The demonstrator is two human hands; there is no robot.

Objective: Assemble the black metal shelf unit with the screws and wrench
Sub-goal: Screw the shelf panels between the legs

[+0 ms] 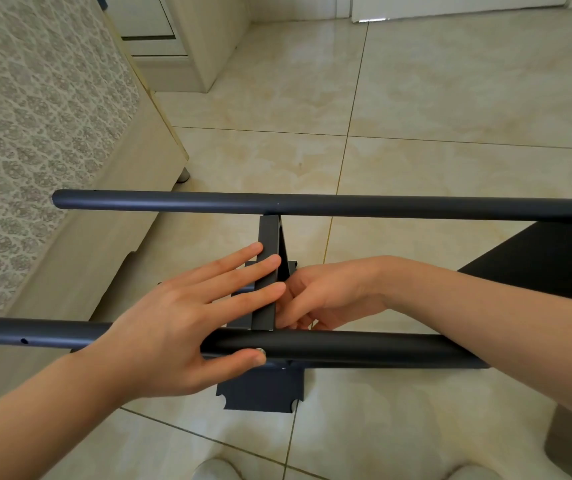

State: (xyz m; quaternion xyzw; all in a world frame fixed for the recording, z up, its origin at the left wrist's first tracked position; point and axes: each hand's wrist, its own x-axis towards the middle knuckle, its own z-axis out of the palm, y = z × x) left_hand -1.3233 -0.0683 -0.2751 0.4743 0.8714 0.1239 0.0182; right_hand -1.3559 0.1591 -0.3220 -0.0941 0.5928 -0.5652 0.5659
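Note:
The black metal shelf unit lies on its side on the tiled floor. Its far tube (312, 204) and near tube (364, 348) run left to right. A black shelf panel (268, 237) stands on edge between them. My left hand (173, 323) lays straight fingers across the panel's top edge, and its thumb presses a silver screw head (261, 351) on the near tube. My right hand (326, 296) reaches down just right of the panel behind the near tube. Its fingers curl downward, and their tips, with whatever they touch, are hidden. No wrench is in view.
A second black panel (537, 258) joins the tubes at the right edge. The lower corner of the middle panel (260, 389) shows below the near tube. A bed (35, 133) with a patterned cover runs along the left. A pale cabinet (187, 46) stands at the back.

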